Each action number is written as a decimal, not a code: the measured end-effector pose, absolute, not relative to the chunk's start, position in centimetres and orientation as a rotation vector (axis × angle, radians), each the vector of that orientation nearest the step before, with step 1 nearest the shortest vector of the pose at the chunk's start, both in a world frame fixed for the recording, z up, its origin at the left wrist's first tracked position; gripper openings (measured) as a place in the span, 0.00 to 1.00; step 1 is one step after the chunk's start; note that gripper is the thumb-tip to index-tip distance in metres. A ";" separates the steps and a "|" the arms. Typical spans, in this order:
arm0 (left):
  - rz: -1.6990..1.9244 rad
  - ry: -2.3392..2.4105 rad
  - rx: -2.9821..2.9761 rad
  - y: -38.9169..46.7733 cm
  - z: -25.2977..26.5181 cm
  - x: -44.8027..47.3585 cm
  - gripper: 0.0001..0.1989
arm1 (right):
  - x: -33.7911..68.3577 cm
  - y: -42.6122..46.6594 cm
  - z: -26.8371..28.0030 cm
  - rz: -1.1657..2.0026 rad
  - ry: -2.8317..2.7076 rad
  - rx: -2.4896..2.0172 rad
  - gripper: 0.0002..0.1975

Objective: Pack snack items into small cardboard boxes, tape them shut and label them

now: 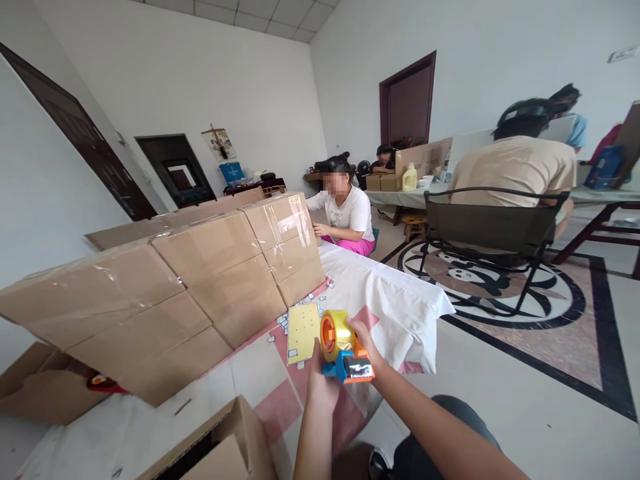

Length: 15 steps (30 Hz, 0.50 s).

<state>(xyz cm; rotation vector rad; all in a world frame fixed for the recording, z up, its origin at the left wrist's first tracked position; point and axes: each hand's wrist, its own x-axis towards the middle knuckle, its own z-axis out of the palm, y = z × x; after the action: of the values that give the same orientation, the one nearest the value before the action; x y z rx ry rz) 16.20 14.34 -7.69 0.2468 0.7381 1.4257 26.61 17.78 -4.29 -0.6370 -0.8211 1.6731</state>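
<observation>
A tape dispenser [340,343] with a wide yellow roll and an orange and blue body is held up in front of me, above the table edge. My left hand [323,380] has its fingers around the dispenser's lower left side, near the blue part. From the right, my right hand [363,343] grips the orange frame beside the roll. Just behind the dispenser lies a yellow sheet [303,332] with small dots, flat on the table. An open cardboard box [250,433] stands below and to the left of my hands.
Taped cardboard boxes [220,267] are stacked like a wall along the table [400,293]. A person in a white shirt [356,213] sits at its far end, hands by the boxes. Another open box [30,387] is at left. A chair [495,227] with a seated person stands at right.
</observation>
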 end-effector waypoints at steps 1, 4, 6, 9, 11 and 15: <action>1.449 0.779 0.211 14.2 -7.9 16.2 0.22 | 26.5 17.8 -4.2 1.708 -0.755 -0.617 0.19; 1.559 0.922 0.106 13.2 -8.5 16.3 0.19 | 26.4 18.1 -3.8 1.757 -0.608 -0.547 0.19; 1.638 0.968 0.088 12.2 -8.4 16.7 0.15 | 26.4 18.2 -3.7 1.676 -0.594 -0.543 0.17; 1.681 0.904 0.161 10.8 -7.5 17.5 0.14 | 26.4 18.2 -3.5 1.647 -0.654 -0.563 0.17; 1.680 0.852 0.190 10.3 -6.6 17.9 0.16 | 26.1 18.1 -3.5 1.715 -0.726 -0.570 0.19; 1.697 0.835 0.194 10.5 -5.6 17.6 0.17 | 25.1 18.0 -3.8 1.771 -0.806 -0.552 0.22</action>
<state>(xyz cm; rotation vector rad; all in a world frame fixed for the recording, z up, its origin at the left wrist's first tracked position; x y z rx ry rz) 17.63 10.47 -5.63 0.1941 0.8349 1.6966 25.08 18.00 -3.76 -0.5518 -0.8061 1.7707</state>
